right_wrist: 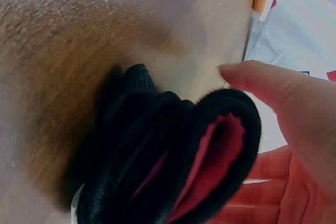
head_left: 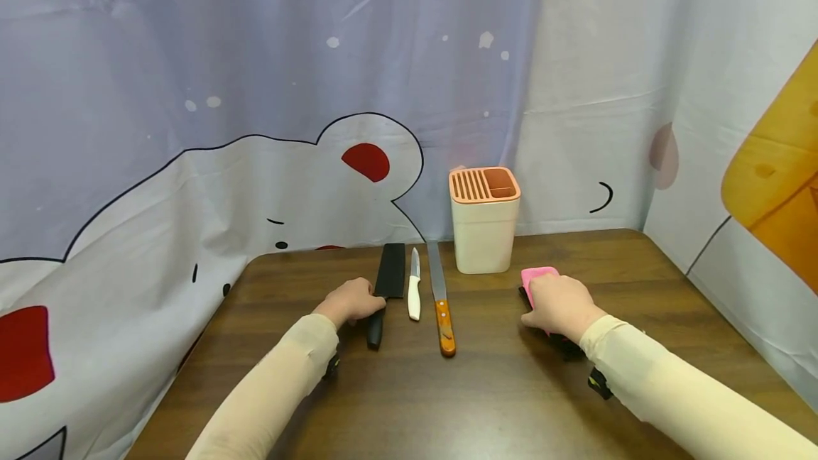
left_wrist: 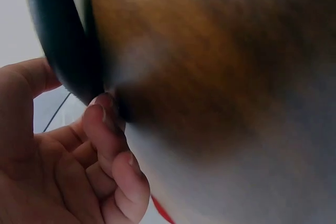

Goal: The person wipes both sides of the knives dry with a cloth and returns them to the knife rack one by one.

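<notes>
My left hand [head_left: 351, 300] pinches the black handle of a cleaver [head_left: 391, 272], whose dark blade points to the back of the table. In the left wrist view, fingertips meet at the lower end of that handle [left_wrist: 60, 30]. To its right lie a small paring knife [head_left: 414, 297] with a white handle and a long-bladed knife [head_left: 445, 321] with a wooden handle. My right hand [head_left: 562, 304] lies over a folded pink and black glove-like bundle [right_wrist: 173, 156]. Its thumb [right_wrist: 262, 80] stretches out apart from the bundle, while the other fingers pass partly hidden behind it.
A cream knife holder [head_left: 484, 233] with an orange slotted top stands upright at the back, right of the knives. The brown wooden table [head_left: 486, 403] ends at a printed curtain [head_left: 255, 55] behind and at the right.
</notes>
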The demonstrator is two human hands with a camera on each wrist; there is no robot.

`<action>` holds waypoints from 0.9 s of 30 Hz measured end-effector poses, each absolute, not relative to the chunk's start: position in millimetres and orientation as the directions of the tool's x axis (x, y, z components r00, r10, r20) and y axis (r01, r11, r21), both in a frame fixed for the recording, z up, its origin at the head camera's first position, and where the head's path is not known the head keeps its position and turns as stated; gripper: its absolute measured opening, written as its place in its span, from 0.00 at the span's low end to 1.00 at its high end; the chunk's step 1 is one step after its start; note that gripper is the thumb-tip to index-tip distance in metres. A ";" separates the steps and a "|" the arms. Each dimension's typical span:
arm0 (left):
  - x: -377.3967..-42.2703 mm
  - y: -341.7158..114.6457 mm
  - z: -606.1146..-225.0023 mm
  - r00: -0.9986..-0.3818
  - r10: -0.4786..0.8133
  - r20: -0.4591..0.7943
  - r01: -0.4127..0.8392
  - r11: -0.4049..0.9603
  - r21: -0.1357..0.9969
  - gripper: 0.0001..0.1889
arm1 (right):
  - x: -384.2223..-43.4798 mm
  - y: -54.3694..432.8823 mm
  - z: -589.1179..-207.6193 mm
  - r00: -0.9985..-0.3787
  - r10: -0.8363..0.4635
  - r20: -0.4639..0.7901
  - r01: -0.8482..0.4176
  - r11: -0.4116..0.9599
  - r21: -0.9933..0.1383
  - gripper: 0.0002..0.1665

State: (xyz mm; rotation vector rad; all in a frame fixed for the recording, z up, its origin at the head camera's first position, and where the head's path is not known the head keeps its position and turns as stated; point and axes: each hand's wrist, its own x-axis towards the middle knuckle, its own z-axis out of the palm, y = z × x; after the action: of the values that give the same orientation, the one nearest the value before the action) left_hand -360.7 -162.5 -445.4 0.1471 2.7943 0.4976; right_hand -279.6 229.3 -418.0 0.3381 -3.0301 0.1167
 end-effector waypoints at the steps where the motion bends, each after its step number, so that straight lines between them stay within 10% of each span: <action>1: -361.3 -162.2 -446.3 -0.950 0.145 -0.276 0.039 0.934 0.356 0.18 | -279.3 229.3 -419.2 -0.971 -0.217 0.101 -0.224 0.973 -0.063 0.19; 27: -359.7 -167.5 -450.5 -0.929 0.126 -0.349 -0.148 0.738 0.659 0.14 | -279.8 231.7 -427.0 -0.958 -0.287 -0.021 -0.288 0.956 0.053 0.10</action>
State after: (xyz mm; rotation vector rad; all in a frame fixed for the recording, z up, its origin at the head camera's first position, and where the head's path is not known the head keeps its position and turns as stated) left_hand -359.7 -167.5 -450.5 -0.0167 2.5671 1.0181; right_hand -279.8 231.7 -427.0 0.4586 -3.1203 -0.0879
